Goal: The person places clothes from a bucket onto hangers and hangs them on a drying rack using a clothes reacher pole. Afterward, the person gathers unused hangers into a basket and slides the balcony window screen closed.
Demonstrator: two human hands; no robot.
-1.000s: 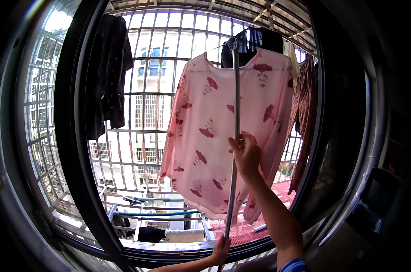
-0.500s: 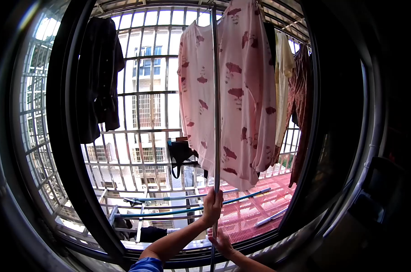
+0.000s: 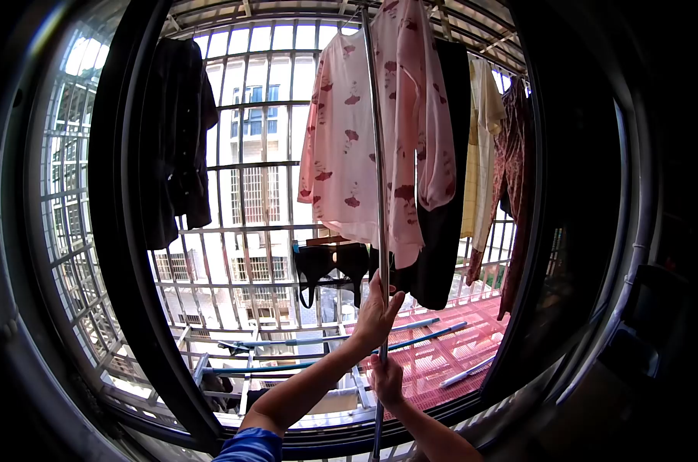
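A long metal pole [image 3: 380, 192] stands nearly upright in front of me, its top up by the pink shirt. My left hand [image 3: 376, 317] is around the pole just below the shirt's hem, thumb sticking out to the right. Lower down, my right hand [image 3: 388, 379] is closed round the same pole. The pink long-sleeved shirt [image 3: 350, 138] with dark red prints hangs high, partly behind the pole. Beneath its hem hangs a black bra [image 3: 326, 266], and dark trousers [image 3: 440, 262] show behind its right side.
A dark shirt [image 3: 181, 138] hangs at left; a cream garment [image 3: 481, 131] and patterned brown trousers [image 3: 512, 162] hang at right. Metal window bars [image 3: 249, 165] close off the outside. Blue poles [image 3: 422, 339] lie over red mesh [image 3: 472, 327] below. Dark window frames [image 3: 118, 192] stand either side.
Both hands and the pole have moved up and slightly right. The pink shirt has risen and turned, uncovering more of the bra and the dark trousers.
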